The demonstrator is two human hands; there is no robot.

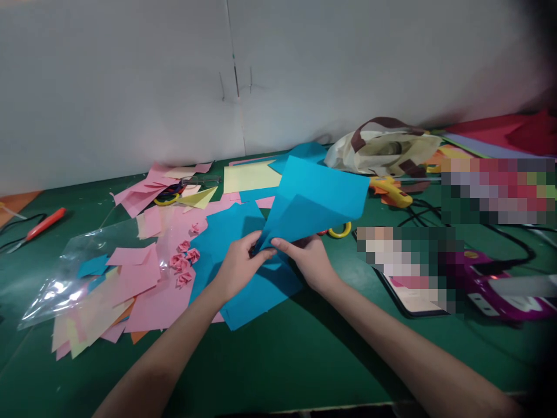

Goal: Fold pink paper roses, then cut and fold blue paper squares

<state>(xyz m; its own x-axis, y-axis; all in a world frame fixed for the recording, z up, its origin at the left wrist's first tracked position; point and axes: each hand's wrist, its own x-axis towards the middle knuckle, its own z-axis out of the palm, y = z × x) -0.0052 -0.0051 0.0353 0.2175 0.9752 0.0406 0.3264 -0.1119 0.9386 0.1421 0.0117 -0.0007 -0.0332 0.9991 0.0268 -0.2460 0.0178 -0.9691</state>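
Both my hands grip one blue sheet of paper (319, 194), raised above the table and curled toward its near-left corner. My left hand (241, 264) pinches that corner between thumb and fingers. Beside it, my right hand (311, 261) presses its thumb on the near edge, its fingers mostly hidden behind the paper. Under the hands lie more blue sheets (243, 302), partly over pink paper (152, 305). Several small folded pink paper roses (185, 261) sit just left of the blue sheets. A yellow scissor handle (340, 230) shows behind my right hand.
Pink and cream scraps (145, 191) and a clear plastic bag (47, 299) spread over the left of the green table (278, 377). An orange-handled tool (46, 223) lies far left. At right are a yellow glue gun (394, 191), a phone (409, 310), a purple device (487, 287), cables and a cloth bag (343, 154).
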